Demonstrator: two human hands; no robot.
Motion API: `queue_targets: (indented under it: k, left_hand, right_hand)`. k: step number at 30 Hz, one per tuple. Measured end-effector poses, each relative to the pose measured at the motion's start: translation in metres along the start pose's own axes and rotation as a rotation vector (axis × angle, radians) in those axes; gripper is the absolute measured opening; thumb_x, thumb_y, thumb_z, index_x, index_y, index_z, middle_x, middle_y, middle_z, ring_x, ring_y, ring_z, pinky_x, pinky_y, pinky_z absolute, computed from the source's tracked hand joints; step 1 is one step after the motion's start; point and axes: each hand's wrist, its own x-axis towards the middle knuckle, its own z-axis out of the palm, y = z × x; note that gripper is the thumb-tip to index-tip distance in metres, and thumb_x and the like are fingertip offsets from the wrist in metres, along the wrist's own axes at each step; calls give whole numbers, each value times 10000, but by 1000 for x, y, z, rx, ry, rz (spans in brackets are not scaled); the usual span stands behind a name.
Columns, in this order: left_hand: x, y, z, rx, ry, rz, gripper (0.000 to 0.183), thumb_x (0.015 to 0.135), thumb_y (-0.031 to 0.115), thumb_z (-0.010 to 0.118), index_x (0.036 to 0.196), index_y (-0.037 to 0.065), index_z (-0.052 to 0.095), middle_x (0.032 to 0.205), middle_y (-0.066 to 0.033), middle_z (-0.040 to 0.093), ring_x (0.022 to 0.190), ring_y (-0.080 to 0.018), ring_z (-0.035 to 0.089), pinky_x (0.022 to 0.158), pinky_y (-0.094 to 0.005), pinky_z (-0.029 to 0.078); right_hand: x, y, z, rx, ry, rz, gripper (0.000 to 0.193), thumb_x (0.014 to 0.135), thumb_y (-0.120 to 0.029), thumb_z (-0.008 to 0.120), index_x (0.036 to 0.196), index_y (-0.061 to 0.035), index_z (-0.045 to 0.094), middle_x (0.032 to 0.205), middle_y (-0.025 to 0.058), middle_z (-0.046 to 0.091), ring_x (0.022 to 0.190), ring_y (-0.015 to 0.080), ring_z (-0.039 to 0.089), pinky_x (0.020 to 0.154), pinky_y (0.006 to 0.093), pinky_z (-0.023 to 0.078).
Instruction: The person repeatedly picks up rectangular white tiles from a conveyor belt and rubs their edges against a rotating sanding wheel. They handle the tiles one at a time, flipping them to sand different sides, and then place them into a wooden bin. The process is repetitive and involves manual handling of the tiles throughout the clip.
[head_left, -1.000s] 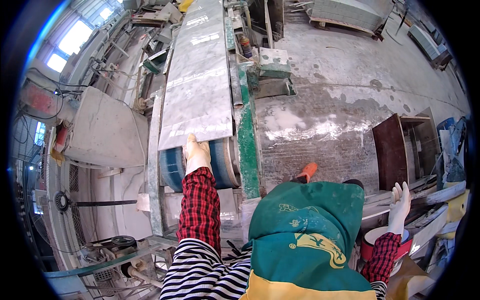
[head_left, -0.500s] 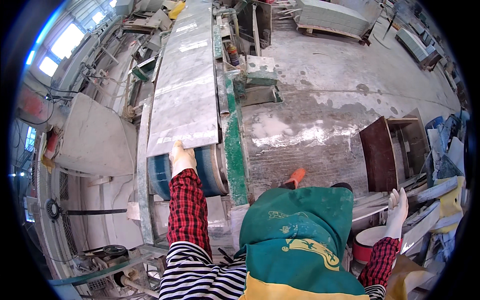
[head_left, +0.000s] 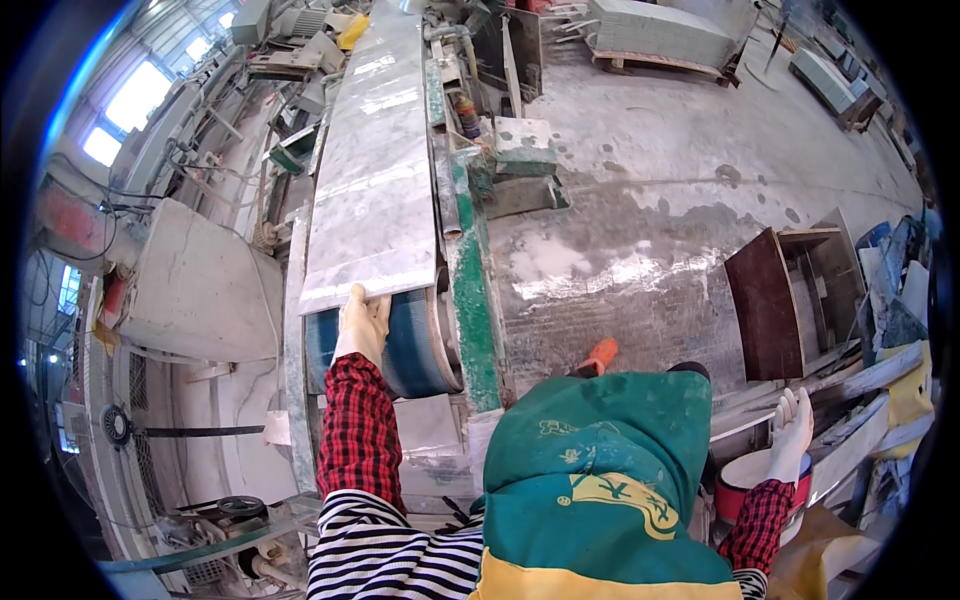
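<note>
Stone slab [head_left: 375,200], grey-white & long, lies on the conveyor's blue belt [head_left: 418,350], alongside the green rail [head_left: 468,285], its near edge jutting a bit over the belt's rounded end. In head view, our L hand [head_left: 363,325] grips that edge, thumb on top; our R hand [head_left: 791,435] is open w/ fingers extended, nr the red bucket [head_left: 732,499], well apart from slab.

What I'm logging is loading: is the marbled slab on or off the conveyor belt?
On: the marbled slab lies along the blue conveyor belt, which shows past its near edge.
</note>
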Motion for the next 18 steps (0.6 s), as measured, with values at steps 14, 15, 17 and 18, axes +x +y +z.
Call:
queue_targets:
  k: [14, 15, 17, 18]
  left_hand:
    - [-27, 20, 9, 1057, -180, 406, 294, 1075, 80, 525, 788, 21, 500, 761, 26, 468, 690, -72, 434, 607, -190, 398]
    - [5, -5, -22, 645, -160, 285, 302, 1070, 70, 529, 772, 40, 490, 756, 27, 464, 688, -70, 434, 604, -183, 397]
    - [25, -16, -8, -265, 122, -191, 365, 1048, 17, 510, 712, 121, 412, 729, 34, 391, 664, -60, 402, 590, -150, 402]
    - [27, -20, -6, -242, 90, -156, 377, 1044, 7, 496, 706, 130, 384, 727, 36, 360, 656, -59, 382, 582, -146, 403]
  right_hand:
    - [-4, -7, -23, -33, 24, -62, 524, 1047, -397, 619, 1480, -111, 549, 1369, 183, 656, 1166, 230, 648, 965, 321, 531]
    - [-1, -7, -24, -33, 14, -63, 526, 1047, -399, 620, 1482, -112, 548, 1371, 184, 655, 1166, 231, 648, 961, 319, 532]
    - [-3, -9, -31, -22, 35, -73, 524, 1044, -402, 624, 1478, -117, 553, 1368, 184, 658, 1154, 231, 653, 951, 315, 533]
    - [-5, -10, -35, -15, 44, -78, 523, 1043, -404, 626, 1476, -119, 556, 1367, 183, 659, 1148, 231, 656, 946, 313, 534]
